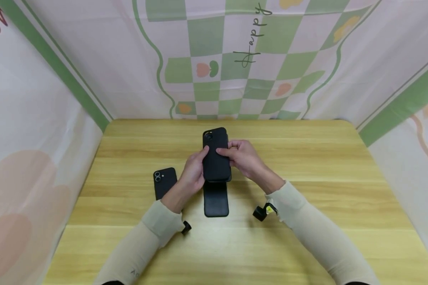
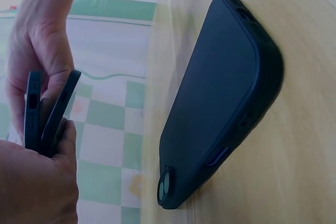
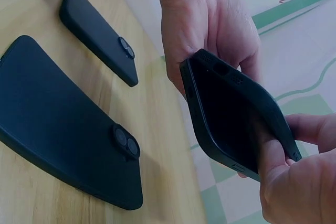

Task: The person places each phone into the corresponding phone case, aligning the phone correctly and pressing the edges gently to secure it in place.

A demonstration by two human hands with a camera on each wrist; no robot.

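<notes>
Both hands hold a black phone case (image 1: 216, 160) upright over the table, its camera corner at the upper left. The left hand (image 1: 192, 169) grips its left side, thumb along the edge. From the right, the right hand (image 1: 247, 158) pinches it with the thumb on its back. In the left wrist view, a second black slab (image 2: 62, 106) stands at an angle to the case (image 2: 32, 108), with a wedge-shaped gap between them. The right wrist view shows a dark inner face and bottom-edge holes on the held piece (image 3: 226, 108).
A black phone (image 1: 165, 183) with two lenses lies left, partly behind the left forearm. Another black phone-shaped piece (image 1: 216, 202) lies below the hands. Both rest on a wooden table (image 1: 306, 178). A patterned cloth (image 1: 264, 79) hangs behind.
</notes>
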